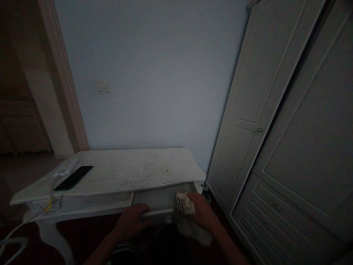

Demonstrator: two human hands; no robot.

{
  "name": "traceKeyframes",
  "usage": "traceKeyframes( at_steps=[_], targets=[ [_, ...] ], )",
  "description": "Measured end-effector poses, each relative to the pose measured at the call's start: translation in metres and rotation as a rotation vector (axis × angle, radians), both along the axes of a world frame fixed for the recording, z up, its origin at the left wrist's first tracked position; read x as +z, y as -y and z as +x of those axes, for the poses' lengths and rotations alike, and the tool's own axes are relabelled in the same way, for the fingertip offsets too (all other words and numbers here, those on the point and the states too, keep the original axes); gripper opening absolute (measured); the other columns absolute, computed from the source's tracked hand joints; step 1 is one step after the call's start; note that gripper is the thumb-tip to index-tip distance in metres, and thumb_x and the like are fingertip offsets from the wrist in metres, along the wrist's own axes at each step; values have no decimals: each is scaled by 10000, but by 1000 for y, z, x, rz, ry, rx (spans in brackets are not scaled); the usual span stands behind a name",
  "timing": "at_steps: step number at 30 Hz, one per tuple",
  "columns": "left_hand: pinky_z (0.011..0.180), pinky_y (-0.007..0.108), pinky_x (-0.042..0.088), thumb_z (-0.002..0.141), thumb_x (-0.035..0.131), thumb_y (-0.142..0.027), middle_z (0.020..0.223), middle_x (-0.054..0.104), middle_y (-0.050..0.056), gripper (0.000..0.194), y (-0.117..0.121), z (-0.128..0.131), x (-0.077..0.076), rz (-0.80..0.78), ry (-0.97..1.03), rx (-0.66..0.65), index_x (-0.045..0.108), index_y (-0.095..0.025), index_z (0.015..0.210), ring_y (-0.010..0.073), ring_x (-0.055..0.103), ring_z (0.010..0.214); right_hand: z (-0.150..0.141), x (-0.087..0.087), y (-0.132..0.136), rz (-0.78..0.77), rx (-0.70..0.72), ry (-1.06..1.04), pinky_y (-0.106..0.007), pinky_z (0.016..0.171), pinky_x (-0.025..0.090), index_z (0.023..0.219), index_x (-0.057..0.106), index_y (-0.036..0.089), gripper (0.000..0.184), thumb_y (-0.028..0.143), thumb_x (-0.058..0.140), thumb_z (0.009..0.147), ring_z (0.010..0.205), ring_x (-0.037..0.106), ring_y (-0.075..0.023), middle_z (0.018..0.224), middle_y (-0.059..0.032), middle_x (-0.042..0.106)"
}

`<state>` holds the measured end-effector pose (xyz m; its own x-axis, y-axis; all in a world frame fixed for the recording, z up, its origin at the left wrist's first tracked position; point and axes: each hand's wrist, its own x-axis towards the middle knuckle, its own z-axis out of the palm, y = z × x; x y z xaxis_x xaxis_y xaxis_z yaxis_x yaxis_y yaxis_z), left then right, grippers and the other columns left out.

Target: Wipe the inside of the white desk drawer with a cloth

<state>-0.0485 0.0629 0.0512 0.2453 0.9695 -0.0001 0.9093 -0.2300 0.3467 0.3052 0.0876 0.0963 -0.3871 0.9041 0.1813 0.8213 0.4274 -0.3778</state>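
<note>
An open drawer (154,198) sticks out from the front of a worn white desk (138,165). My left hand (134,218) is closed around the left part of the drawer's front edge. At the drawer's right side, my right hand (200,209) grips a crumpled pale cloth (185,203) with a dark pattern on part of it. The cloth lies over the drawer's front edge, and its loose end hangs down below. Dim light hides some of the fingers on both hands.
A phone (74,178) and a white power strip or adapter (66,167) lie on the desk's left side, with a white cable (16,230) running down. A tall white wardrobe (248,110) stands close on the right. A light switch (103,87) is on the wall.
</note>
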Motion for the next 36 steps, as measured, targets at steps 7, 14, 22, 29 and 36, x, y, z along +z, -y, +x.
traceKeyframes(
  at_steps=[7, 14, 22, 29, 36],
  targets=[
    [1023, 348, 473, 822, 715, -532, 1313, 758, 12, 517, 4, 11, 21, -52, 14, -17, 718, -352, 1306, 275, 692, 1209, -43, -14, 1, 55, 47, 22, -353, 918, 448, 1241, 648, 247, 529, 273, 794, 734, 1088, 618, -280, 1203, -77, 653],
    [859, 320, 500, 776, 734, -592, 1192, 798, 47, 477, 4, 13, 23, -85, -61, 39, 754, -332, 1175, 290, 746, 1069, -128, -22, 4, 129, 238, 42, -382, 902, 468, 1251, 634, 258, 604, 331, 855, 693, 1077, 618, -297, 1187, -67, 673],
    [914, 343, 495, 844, 682, -502, 1197, 795, 52, 417, 2, 7, 12, -52, -104, 0, 751, -320, 1212, 297, 734, 1114, -97, -19, -3, 39, 226, -23, -335, 880, 467, 1293, 636, 273, 662, 319, 864, 673, 1068, 629, -274, 1184, -52, 664],
    [1116, 402, 437, 886, 655, -516, 1407, 716, 55, 496, 1, 2, 8, -60, -84, -42, 702, -319, 1339, 318, 649, 1292, -1, -8, -5, 5, 38, -12, -342, 948, 453, 1289, 671, 267, 591, 218, 795, 713, 1104, 625, -269, 1201, -62, 641],
    [1095, 393, 439, 875, 649, -493, 1401, 721, 38, 476, 0, 5, 9, -69, -103, -39, 703, -348, 1325, 298, 645, 1295, -16, -13, -5, 22, 19, -19, -350, 937, 459, 1231, 679, 258, 588, 274, 821, 661, 1081, 626, -276, 1192, -57, 653]
  ],
)
